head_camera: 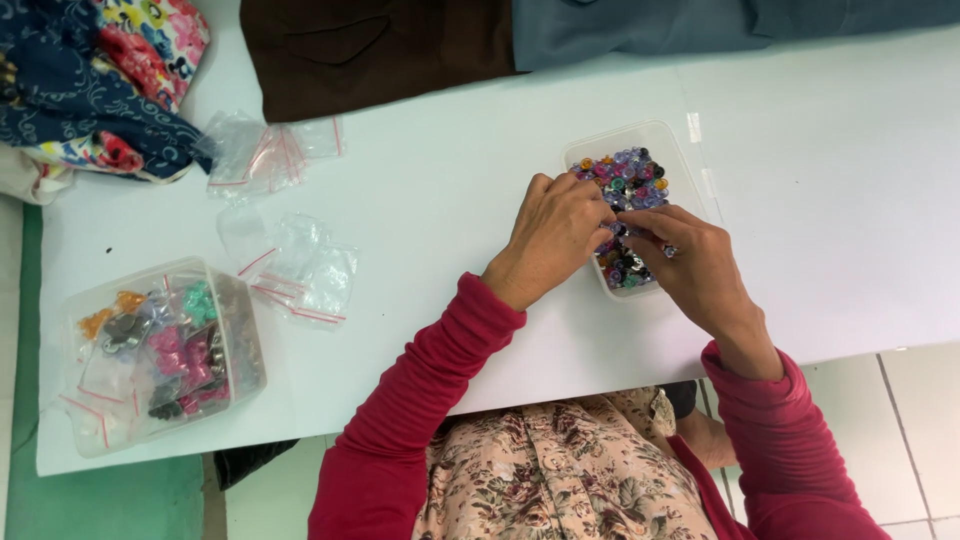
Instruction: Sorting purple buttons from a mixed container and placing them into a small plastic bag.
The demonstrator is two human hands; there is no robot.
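Beads (628, 178) fill the small clear tray (683, 150) at right of centre in the frame, a mix of purple, blue, pink, orange and dark ones, and both hands are working over it. From my seat I see the left hand (556, 232) resting on the tray's left edge with its fingers curled in and the tips pressed together over the beads; what exactly they pinch is hidden. The right hand (690, 258) lies across the tray's lower half, fingers drawn together toward the left hand's tips, with a small bead or ring showing at one knuckle. The two sets of fingertips meet just above the beads, touching or nearly so; I cannot tell which.

At the lower left of the frame stands a clear plastic tub (245, 340) holding small zip bags sorted by colour: orange, grey, teal, pink and dark pieces. Between the tub and the hands, a loose scatter of empty zip bags (300, 270) with red seal strips lies on the white table (450, 170). Farther off, along the top edge, lie a brown cloth (370, 50) and a blue-grey cloth (660, 25), and in the upper left corner a heap of patterned fabric (100, 80).
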